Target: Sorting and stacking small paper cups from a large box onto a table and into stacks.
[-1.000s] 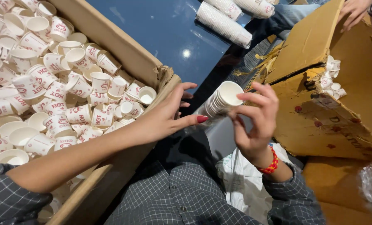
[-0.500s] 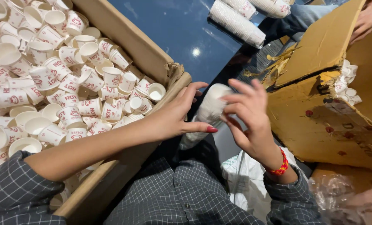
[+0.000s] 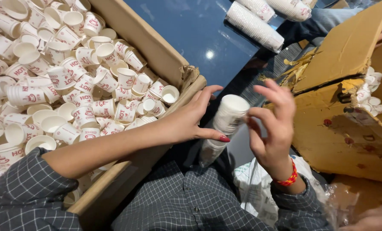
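Both hands meet over the lap, between two cartons. Left hand (image 3: 190, 122) reaches across from the left, fingers spread and open, thumb with a red nail pointing right, palm just beside the tall nested stack of white paper cups (image 3: 226, 124); whether it truly touches the stack cannot be told. Right hand (image 3: 271, 128) is slightly blurred, fingers loosely curled and parted, just right of the stack top; it does not look closed on it, and contact cannot be told either.

Large open brown cardboard box (image 3: 156, 51) fills the left, packed with loose white paper cups with red print (image 3: 71, 85), lying every way. Its near right corner is torn and sits just behind the left wrist. Torn brown cardboard carton (image 3: 340, 128) stands on the right, flap raised, a few small white cups (image 3: 373, 96) showing at its ripped edge.

Dark blue glossy tabletop (image 3: 199, 30) runs between the two boxes, carrying long sleeves of stacked white cups (image 3: 253, 25) at the far end, well apart from the hands.

Stack's long axis runs tilted: base down near the lap, upper end leaning up and right. Both hands are about equally near its upper end, left slightly lower.

Open room is narrow, a gap between box corner and carton; white plastic bag (image 3: 255, 184) lies below, beside the checked grey sleeves (image 3: 28, 192). A red beaded bracelet (image 3: 288, 177) rings the right wrist.
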